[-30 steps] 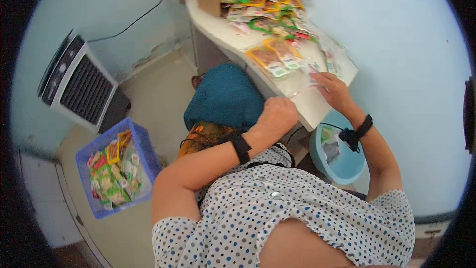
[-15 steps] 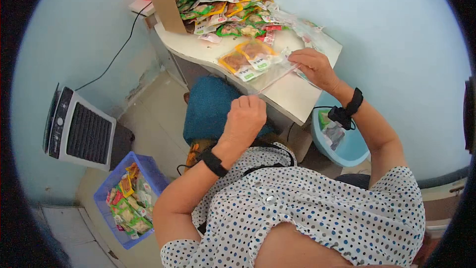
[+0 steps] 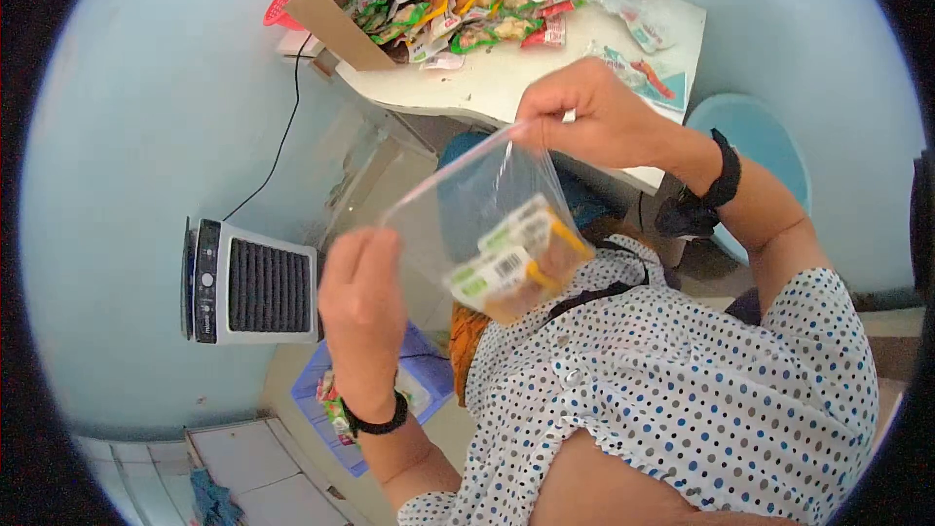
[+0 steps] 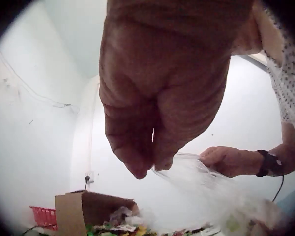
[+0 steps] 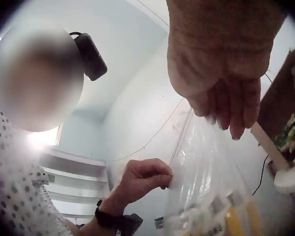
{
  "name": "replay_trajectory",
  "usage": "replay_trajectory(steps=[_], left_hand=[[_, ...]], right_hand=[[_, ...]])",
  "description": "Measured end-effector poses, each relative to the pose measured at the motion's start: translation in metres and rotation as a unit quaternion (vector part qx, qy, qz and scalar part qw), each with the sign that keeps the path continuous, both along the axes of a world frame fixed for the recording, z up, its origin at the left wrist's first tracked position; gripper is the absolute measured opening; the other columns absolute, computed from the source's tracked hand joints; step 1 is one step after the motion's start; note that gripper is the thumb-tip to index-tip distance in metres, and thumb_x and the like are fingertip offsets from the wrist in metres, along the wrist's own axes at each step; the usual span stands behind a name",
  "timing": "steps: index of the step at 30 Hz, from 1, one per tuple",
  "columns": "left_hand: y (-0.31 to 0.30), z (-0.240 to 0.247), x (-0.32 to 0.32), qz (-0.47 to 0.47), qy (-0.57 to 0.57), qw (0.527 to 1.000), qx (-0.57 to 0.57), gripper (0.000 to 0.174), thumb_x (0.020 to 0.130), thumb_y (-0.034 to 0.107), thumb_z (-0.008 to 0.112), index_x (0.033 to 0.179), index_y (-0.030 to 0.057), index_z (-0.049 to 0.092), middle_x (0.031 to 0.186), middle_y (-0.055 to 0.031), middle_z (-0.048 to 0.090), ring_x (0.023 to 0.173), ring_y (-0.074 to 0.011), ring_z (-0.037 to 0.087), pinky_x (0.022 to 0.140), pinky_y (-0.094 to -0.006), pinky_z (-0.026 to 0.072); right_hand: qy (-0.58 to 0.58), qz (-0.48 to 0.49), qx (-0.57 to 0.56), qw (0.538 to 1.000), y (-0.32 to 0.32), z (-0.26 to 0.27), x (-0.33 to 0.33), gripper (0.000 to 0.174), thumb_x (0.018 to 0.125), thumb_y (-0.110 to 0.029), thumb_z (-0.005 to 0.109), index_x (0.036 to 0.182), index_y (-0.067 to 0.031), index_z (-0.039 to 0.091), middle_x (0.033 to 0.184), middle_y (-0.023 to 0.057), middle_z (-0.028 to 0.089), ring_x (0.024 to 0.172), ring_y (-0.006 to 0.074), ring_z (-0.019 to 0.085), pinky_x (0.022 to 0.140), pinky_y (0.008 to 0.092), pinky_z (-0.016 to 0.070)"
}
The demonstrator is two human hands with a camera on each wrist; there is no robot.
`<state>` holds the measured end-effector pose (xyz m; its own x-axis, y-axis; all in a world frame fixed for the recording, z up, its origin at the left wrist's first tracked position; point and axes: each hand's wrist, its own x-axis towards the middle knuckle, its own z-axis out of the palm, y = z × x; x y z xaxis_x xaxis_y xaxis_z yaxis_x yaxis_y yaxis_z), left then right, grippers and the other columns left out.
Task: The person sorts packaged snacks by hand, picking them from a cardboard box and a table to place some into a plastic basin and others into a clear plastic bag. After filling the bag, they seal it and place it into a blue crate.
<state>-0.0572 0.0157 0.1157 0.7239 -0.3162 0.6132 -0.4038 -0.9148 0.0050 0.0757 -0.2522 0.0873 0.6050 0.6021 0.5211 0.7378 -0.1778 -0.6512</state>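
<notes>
A clear plastic bag (image 3: 429, 224) hangs in the air between both hands, its top edge stretched slantwise. Two yellow-edged packets with white labels (image 3: 506, 263) lie at the bottom of it. The left hand (image 3: 363, 317) pinches the lower-left corner of that edge; in the left wrist view the left hand (image 4: 162, 83) holds the film between thumb and fingers. At the upper right, the right hand (image 3: 594, 117) pinches the other corner. The right wrist view shows the right hand (image 5: 221, 69) over the bag (image 5: 201, 162).
Many colourful packets (image 3: 487, 0) spill from a cardboard box (image 3: 341, 19) onto a white table (image 3: 497, 78). A blue crate (image 3: 429, 360) with packets stands on the floor, near an air cooler (image 3: 268, 282). A light blue tub (image 3: 755, 146) is at the right.
The bag and its two packets have risen off the table toward the body, hanging between the hands. The left hand has moved left, and the head view has shifted.
</notes>
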Motion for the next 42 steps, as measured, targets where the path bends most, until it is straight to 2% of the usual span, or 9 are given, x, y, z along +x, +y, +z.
replay_trajectory(steps=[1, 4, 8, 11, 20, 27, 32, 38, 42], left_hand=[[0.003, -0.010, -0.008, 0.001, 0.051, 0.998, -0.041, 0.008, 0.079, -0.004, 0.064, 0.087, -0.0012, 0.063, 0.089, -0.0154, 0.064, 0.080, -0.0323, 0.063, 0.072, -0.0355, 0.0514], [0.007, -0.029, -0.022, -0.011, 0.134, 0.986, -0.094, 0.010, 0.078, -0.006, 0.062, 0.088, -0.0014, 0.063, 0.088, -0.0154, 0.062, 0.078, -0.0344, 0.062, 0.068, -0.0363, 0.0509], [-0.003, -0.027, -0.035, -0.002, 0.101, 0.984, -0.146, 0.006, 0.079, -0.003, 0.065, 0.085, -0.0008, 0.063, 0.086, -0.0133, 0.065, 0.081, -0.0273, 0.064, 0.076, -0.0318, 0.0498], [-0.008, -0.017, -0.039, 0.024, 0.067, 0.981, -0.179, 0.005, 0.079, -0.002, 0.067, 0.084, -0.0008, 0.065, 0.086, -0.0120, 0.067, 0.082, -0.0252, 0.064, 0.078, -0.0312, 0.0492], [-0.021, -0.018, -0.030, 0.045, -0.008, 0.976, -0.214, 0.006, 0.081, -0.004, 0.067, 0.086, -0.0009, 0.068, 0.088, -0.0113, 0.067, 0.084, -0.0206, 0.063, 0.077, -0.0293, 0.0490], [-0.008, -0.041, -0.023, 0.019, 0.071, 0.960, -0.271, 0.009, 0.088, -0.006, 0.061, 0.094, -0.0006, 0.065, 0.093, -0.0066, 0.064, 0.082, -0.0128, 0.059, 0.075, -0.0234, 0.0465], [-0.008, -0.054, -0.022, 0.014, 0.125, 0.894, -0.429, 0.018, 0.091, -0.005, 0.058, 0.108, -0.0018, 0.060, 0.093, -0.0056, 0.063, 0.083, -0.0106, 0.059, 0.074, -0.0216, 0.0462], [-0.011, -0.052, -0.015, 0.071, 0.104, 0.911, -0.392, 0.029, 0.089, -0.001, 0.063, 0.117, -0.0017, 0.058, 0.097, -0.0089, 0.066, 0.090, -0.0147, 0.063, 0.080, -0.0264, 0.0498], [-0.014, -0.037, -0.007, 0.055, 0.051, 0.981, -0.180, 0.048, 0.079, 0.012, 0.075, 0.121, -0.0007, 0.057, 0.111, -0.0138, 0.065, 0.104, -0.0262, 0.061, 0.093, -0.0374, 0.0464]], right_hand=[[0.072, 0.015, 0.000, 0.997, 0.004, -0.009, -0.005, 0.022, 0.092, -0.020, 0.065, 0.079, -0.0010, 0.067, 0.066, 0.0034, 0.063, 0.062, 0.0065, 0.055, 0.058, 0.0241, 0.0432], [0.219, 0.074, 0.085, 0.969, 0.009, -0.032, -0.004, 0.028, 0.094, -0.023, 0.062, 0.077, -0.0011, 0.067, 0.067, 0.0009, 0.064, 0.062, 0.0047, 0.053, 0.058, 0.0237, 0.0421], [0.220, 0.090, 0.100, 0.966, 0.015, -0.044, -0.002, 0.029, 0.096, -0.025, 0.060, 0.081, -0.0010, 0.067, 0.072, 0.0000, 0.065, 0.065, 0.0040, 0.054, 0.062, 0.0221, 0.0435], [0.233, 0.105, 0.206, 0.945, 0.021, -0.043, -0.005, 0.026, 0.097, -0.021, 0.059, 0.084, 0.0000, 0.067, 0.074, 0.0017, 0.066, 0.065, 0.0057, 0.058, 0.061, 0.0212, 0.0462], [0.277, 0.050, 0.289, 0.915, 0.016, -0.038, -0.025, 0.019, 0.097, -0.015, 0.058, 0.089, 0.0004, 0.067, 0.080, 0.0041, 0.067, 0.059, 0.0094, 0.063, 0.051, 0.0202, 0.0465], [0.283, 0.052, 0.326, 0.900, 0.021, -0.054, -0.021, 0.019, 0.097, -0.015, 0.059, 0.086, -0.0003, 0.065, 0.076, 0.0027, 0.065, 0.067, 0.0069, 0.058, 0.060, 0.0214, 0.0455], [0.304, 0.054, 0.334, 0.891, 0.022, -0.061, -0.020, 0.021, 0.096, -0.016, 0.059, 0.084, -0.0001, 0.064, 0.072, 0.0009, 0.062, 0.066, 0.0062, 0.055, 0.062, 0.0220, 0.0440], [0.303, 0.024, 0.325, 0.895, 0.025, -0.060, -0.019, 0.018, 0.096, -0.014, 0.060, 0.085, -0.0002, 0.065, 0.073, 0.0006, 0.062, 0.066, 0.0057, 0.055, 0.061, 0.0210, 0.0441], [0.306, 0.022, 0.291, 0.906, 0.028, -0.067, -0.018, 0.016, 0.095, -0.013, 0.062, 0.086, 0.0003, 0.066, 0.073, 0.0004, 0.062, 0.066, 0.0053, 0.055, 0.061, 0.0203, 0.0450]])
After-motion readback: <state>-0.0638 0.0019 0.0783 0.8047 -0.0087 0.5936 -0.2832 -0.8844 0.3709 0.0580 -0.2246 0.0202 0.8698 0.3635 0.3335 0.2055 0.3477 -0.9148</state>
